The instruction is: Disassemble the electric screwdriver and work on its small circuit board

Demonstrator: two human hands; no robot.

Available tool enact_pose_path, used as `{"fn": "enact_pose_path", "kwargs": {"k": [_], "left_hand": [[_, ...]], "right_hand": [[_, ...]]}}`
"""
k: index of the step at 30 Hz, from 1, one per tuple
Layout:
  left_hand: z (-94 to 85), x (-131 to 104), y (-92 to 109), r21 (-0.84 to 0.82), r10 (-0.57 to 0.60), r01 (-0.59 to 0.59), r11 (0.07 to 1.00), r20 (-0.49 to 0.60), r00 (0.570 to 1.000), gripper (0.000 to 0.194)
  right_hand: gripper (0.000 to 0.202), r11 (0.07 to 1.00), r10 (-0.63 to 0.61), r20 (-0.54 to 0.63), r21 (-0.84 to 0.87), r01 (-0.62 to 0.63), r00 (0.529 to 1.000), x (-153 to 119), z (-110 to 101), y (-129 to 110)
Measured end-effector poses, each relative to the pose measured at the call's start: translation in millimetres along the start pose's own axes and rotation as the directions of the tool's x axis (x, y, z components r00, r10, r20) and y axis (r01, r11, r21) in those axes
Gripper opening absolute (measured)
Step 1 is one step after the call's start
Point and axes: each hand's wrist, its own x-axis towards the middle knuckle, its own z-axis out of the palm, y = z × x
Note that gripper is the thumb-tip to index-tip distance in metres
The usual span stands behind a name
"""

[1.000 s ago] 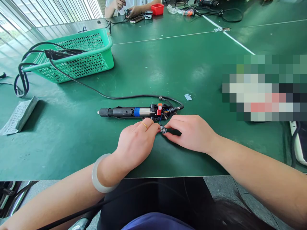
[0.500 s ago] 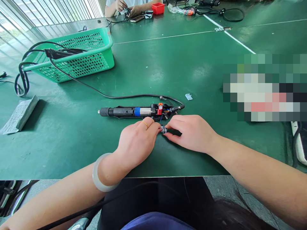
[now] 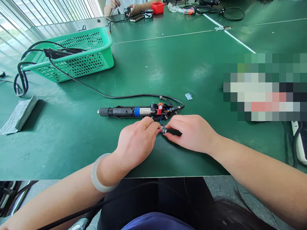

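A small circuit board [image 3: 164, 129] is pinched between my fingertips, most of its edges hidden by them. My left hand [image 3: 136, 140] is closed on its left side, and my right hand [image 3: 194, 133] grips it from the right with thumb and fingers. A thin blue wire [image 3: 161, 119] runs from the board up to an electric screwdriver [image 3: 122, 111] lying just beyond my hands. The screwdriver's housing is open at the right end, exposing a red switch [image 3: 160, 109], coloured wires and a silver motor. Its black cord [image 3: 134, 95] loops back to the left.
A green basket [image 3: 83, 62] with black cables stands at the back left. Nearer lies a printed paper packet [image 3: 20, 115]. A small pale scrap [image 3: 188, 96] rests right of the cord. Across the table are a person's hands [image 3: 134, 9] and a red bin [image 3: 157, 8]. The right side is pixelated.
The circuit board has tilted slightly between my fingertips. My hands stay nearly in place. Across the table, one of the other person's hands has moved left, away from the dark object there.
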Motion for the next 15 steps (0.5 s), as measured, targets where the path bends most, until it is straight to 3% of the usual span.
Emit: {"fn": "enact_pose_path", "kwargs": {"k": [3, 7, 15], "left_hand": [[0.1, 2.1, -2.2, -0.071, -0.066, 0.067, 0.995, 0.008, 0.998, 0.018], [1.3, 5.2, -4.7, -0.118, -0.148, 0.159, 0.98, 0.092, 0.985, 0.024], [3.7, 8.0, -6.8, -0.2, -0.155, 0.185, 0.962, 0.157, 0.975, 0.02]], "right_hand": [[0.018, 1.0, 0.0, -0.011, 0.012, 0.0, 1.0, 0.2, -1.1, 0.9], [0.016, 0.999, 0.008, -0.017, 0.04, -0.008, 1.0, 0.2, -1.8, 2.2], [0.017, 0.998, 0.018, -0.007, 0.057, -0.017, 1.0, -0.2, -1.4, 2.7]]}}
